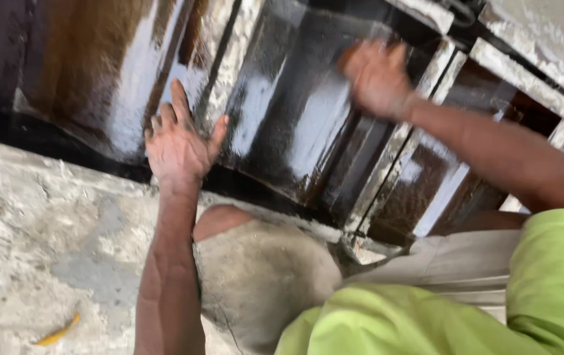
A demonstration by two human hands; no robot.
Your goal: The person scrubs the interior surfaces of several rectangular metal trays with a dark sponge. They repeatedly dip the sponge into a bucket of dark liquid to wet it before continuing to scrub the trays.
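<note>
Near end first: yellow scrap (pixel 57 331) on the concrete floor (pixel 38 230), well behind and left of the left hand. Green shirt (pixel 426 315) and bent knee in dusty shorts (pixel 262 276) sit just behind both hands.

Left hand (pixel 178 139): grip apart, fingers splayed, palm flat on the lower edge of the wet dark panel (pixel 295 112). It looks like bracing, nothing is held. Dark gap between floor edge and panel runs directly under the wrist.

Right hand (pixel 375 77): blurred from motion, up and right of the left hand, over the panel's glossy middle. Can't tell if the grip is apart or together, or whether it holds a rag or anything else. Contact with the surface is likely but not resolvable.

Panel lies tilted, with shiny streaks across it; the coating looks wet. Beyond and right of the right hand: more dark panels (pixel 426 190) divided by pale crusted frame strips (pixel 518 75).

Risks, as I judge them:
- Wet slick surface means the braced left palm could slide, and weight would then drop toward the gap.
- Fast right-hand strokes could give uneven coverage or smear onto the frame strips.
- Crouched lean over the edge puts balance on that one palm.
- Bare skin on the coating could mean irritation.
</note>
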